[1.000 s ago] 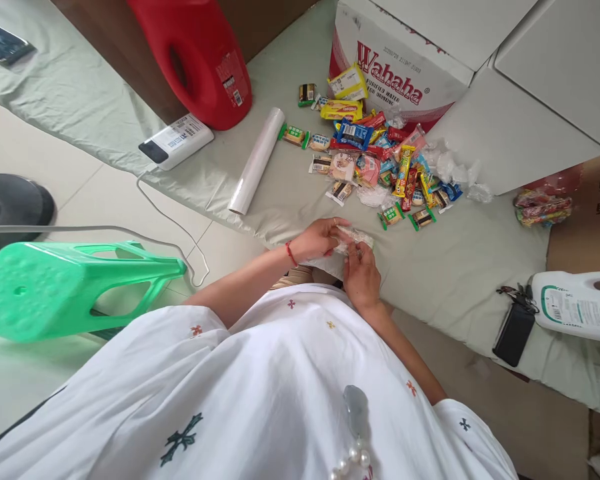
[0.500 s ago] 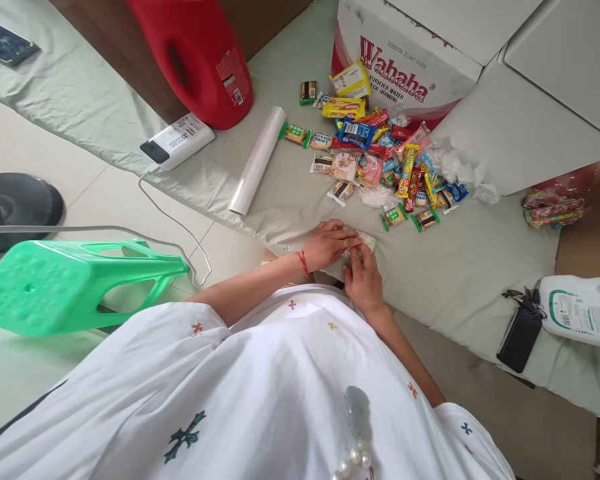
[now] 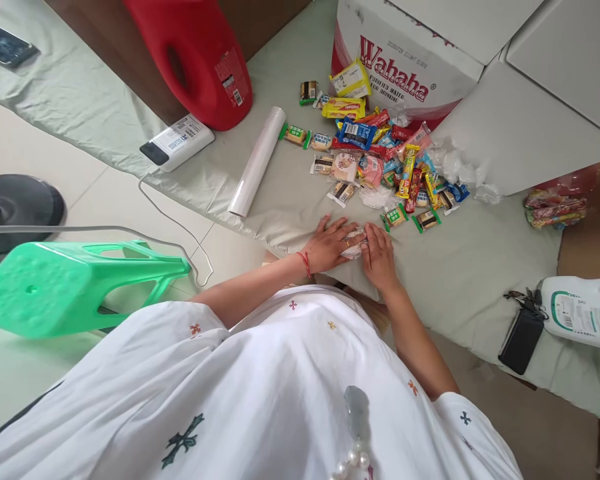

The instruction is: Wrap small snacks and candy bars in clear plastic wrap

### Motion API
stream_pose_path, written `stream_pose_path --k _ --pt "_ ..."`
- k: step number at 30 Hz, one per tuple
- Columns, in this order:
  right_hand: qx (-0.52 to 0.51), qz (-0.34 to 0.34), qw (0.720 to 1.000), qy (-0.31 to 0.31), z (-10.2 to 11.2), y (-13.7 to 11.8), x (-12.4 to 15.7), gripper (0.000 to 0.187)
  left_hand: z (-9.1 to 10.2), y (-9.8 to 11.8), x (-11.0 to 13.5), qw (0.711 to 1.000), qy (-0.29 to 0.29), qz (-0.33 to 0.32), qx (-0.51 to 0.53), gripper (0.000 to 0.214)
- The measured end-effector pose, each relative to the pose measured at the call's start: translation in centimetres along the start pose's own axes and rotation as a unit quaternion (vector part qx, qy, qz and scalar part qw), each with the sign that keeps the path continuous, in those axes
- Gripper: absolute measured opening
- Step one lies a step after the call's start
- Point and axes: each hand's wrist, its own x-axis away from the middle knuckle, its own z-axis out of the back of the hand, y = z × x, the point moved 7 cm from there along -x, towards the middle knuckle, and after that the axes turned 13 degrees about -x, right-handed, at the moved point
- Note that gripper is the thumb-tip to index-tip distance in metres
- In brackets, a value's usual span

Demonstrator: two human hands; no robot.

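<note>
A small rounded packet in a clear, shiny wrap [image 3: 354, 244] lies at the near edge of the cloth-covered surface, between my hands. My left hand [image 3: 328, 243], with a red string at the wrist and a ring, lies over its left side with fingers spread. Against its right side rests my right hand [image 3: 380, 259], the fingers stretched out close together. Both hands partly hide the packet, so its contents cannot be made out. Beyond them lies a heap of wrapped snacks [image 3: 357, 135], with two green-ended biscuit packs [image 3: 394, 217] nearest my right hand.
A roll of clear film [image 3: 257, 162] lies left of the snacks. Behind stand a Wahaha carton [image 3: 395, 67] and a red jug [image 3: 220, 73]. A white device [image 3: 177, 141] trails a cable. A green stool [image 3: 35, 287] is at left; a black case with keys [image 3: 521, 339] and a white bottle [image 3: 583, 310] at right.
My right hand has moved right and forward, from the packet's near side to its right side. My left hand's fingers have spread apart over the packet, whose wrapped top now shows more.
</note>
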Motion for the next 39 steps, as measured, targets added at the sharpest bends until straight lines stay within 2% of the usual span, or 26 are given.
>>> stream_pose_path --k 4,7,12,17,20,23,27,32,34,36,38,39 --pt "0.048 -0.030 0.998 -0.001 -1.0 0.2 0.8 0.055 0.8 -0.3 -0.2 0.997 0.001 -0.010 0.080 0.078" --pt "0.059 -0.035 0.998 0.009 -1.0 0.2 1.4 0.054 1.4 -0.6 -0.7 0.994 0.014 0.005 0.108 0.058" --pt "0.045 -0.023 0.999 0.012 -1.1 0.6 1.2 0.055 0.2 -0.3 -1.2 0.999 -0.008 0.019 0.033 0.051" --pt "-0.026 0.037 0.998 -0.050 0.0 1.1 0.1 0.057 -0.8 -0.2 -1.0 1.000 -0.003 -0.004 0.001 0.067" --pt "-0.037 0.055 0.992 -0.107 0.7 1.6 -0.6 0.060 -0.6 -0.1 -1.1 1.000 -0.008 -0.001 -0.007 0.065" --pt "-0.002 0.064 0.988 -0.143 0.7 2.0 -1.0 0.067 0.1 0.3 -1.5 1.000 -0.016 0.010 -0.022 0.063" --pt "0.045 0.065 0.985 -0.156 0.2 1.9 -1.2 0.071 0.8 0.9 -2.2 0.998 -0.029 0.025 -0.051 0.061" --pt "0.050 0.061 0.983 -0.168 -0.2 1.8 -1.9 0.064 1.2 1.5 -3.3 0.995 -0.030 -0.017 -0.095 0.059" --pt "0.022 0.059 0.984 -0.169 0.3 1.8 -2.1 0.065 1.7 1.4 -3.6 0.994 -0.036 -0.032 -0.095 0.057" --pt "-0.044 0.062 0.986 -0.148 1.6 1.5 -2.1 0.072 2.6 1.1 -3.6 0.997 -0.042 -0.016 -0.065 0.055" --pt "-0.147 0.055 0.983 -0.090 3.8 1.3 -1.7 0.089 4.0 0.5 -3.5 0.998 -0.045 0.030 0.027 0.056" --pt "-0.203 0.043 0.977 -0.051 4.9 1.3 -1.4 0.097 4.5 0.4 -3.3 0.992 -0.050 0.056 0.106 0.056"
